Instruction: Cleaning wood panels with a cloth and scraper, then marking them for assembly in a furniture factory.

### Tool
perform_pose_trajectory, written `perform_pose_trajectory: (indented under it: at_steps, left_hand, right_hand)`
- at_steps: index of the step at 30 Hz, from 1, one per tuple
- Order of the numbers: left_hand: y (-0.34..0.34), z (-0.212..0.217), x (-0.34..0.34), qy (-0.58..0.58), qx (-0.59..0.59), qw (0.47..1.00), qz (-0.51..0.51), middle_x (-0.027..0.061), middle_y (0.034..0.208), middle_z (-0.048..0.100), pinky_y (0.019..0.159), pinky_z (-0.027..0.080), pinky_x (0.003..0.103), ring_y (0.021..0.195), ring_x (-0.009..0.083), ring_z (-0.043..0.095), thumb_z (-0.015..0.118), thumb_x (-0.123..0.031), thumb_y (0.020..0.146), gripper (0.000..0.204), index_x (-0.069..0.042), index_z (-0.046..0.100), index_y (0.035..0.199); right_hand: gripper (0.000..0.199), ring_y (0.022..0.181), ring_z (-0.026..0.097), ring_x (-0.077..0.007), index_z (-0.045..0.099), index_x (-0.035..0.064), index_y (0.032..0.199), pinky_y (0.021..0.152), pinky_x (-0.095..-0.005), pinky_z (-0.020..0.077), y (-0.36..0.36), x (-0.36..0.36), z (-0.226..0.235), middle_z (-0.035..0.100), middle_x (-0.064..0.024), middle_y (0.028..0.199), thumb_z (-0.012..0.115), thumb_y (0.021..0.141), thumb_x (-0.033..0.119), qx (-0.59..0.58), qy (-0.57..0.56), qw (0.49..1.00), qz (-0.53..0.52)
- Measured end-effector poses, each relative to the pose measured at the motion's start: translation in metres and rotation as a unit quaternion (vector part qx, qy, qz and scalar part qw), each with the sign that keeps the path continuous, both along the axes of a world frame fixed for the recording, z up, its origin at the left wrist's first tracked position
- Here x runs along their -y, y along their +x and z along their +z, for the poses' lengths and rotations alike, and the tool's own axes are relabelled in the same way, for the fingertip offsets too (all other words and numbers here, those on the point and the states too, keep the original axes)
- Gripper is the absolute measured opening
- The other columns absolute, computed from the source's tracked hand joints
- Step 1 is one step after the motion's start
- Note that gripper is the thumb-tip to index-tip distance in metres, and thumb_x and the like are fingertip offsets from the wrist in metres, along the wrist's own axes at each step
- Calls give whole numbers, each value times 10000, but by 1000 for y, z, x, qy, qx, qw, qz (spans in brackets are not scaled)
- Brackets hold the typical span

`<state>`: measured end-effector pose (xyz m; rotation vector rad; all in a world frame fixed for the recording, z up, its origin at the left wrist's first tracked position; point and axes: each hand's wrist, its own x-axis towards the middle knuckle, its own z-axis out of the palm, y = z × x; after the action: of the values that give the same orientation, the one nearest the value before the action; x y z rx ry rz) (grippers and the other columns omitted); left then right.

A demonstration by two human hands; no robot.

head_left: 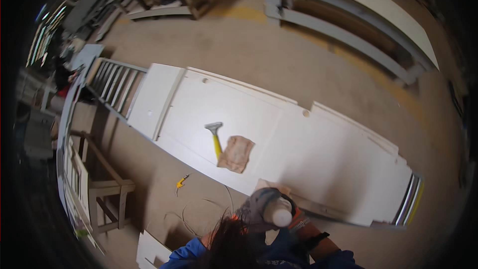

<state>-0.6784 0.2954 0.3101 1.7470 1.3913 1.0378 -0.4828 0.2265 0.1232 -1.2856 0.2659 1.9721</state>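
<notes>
Both of my hands sit low at the near edge of the white door panel (279,139), bunched close under my head. My right hand (303,221), in a grey glove with an orange cuff, is wrapped around a white bottle (277,215), fingers closed on its body, the pale round end turned up toward me. My left hand (249,211) is mostly hidden behind the bottle and my own hair; it seems pressed against the same bottle, but I cannot tell whether its fingers are spread or curled.

I judge the bottle is held tight to my chest and over the edge so that whatever comes out lands on the panel rather than the floor (209,40).

Further up the panel, well apart from my hands, lie a scraper (215,137) with a yellow handle and grey blade, and just beside it, touching or nearly so, a crumpled brown rag (236,153). They rest flat in the middle, within an arm's stretch.

On the floor to my left lies a small yellow tool (182,181) with a thin looping cord (191,214).
</notes>
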Motion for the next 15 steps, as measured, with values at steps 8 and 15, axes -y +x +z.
perform_pose_trajectory:
  at_steps: [8, 15]
  left_hand:
    - [-11, 107, 60, 57, 121, 991, 21, 120, 1181, 596, 1062, 404, 391, 1158, 272, 574, 913, -352, 595, 831, -44, 556, 1279]
    - [4, 171, 101, 104, -22, 994, 2, 151, 1307, 558, 1037, 431, 430, 1196, 309, 561, 912, -403, 596, 969, -69, 462, 1387]
  right_hand:
    - [491, 1202, 569, -291, 421, 32, 1410, 1024, -435, 475, 34, -9, 111, 553, -147, 1341, 487, 987, 272, -53, 117, 979, 158]
    - [495, 1221, 559, -284, 391, 36, 1436, 1044, -426, 458, -29, -26, 242, 536, -147, 1364, 431, 1006, 277, -79, 517, 793, 312]
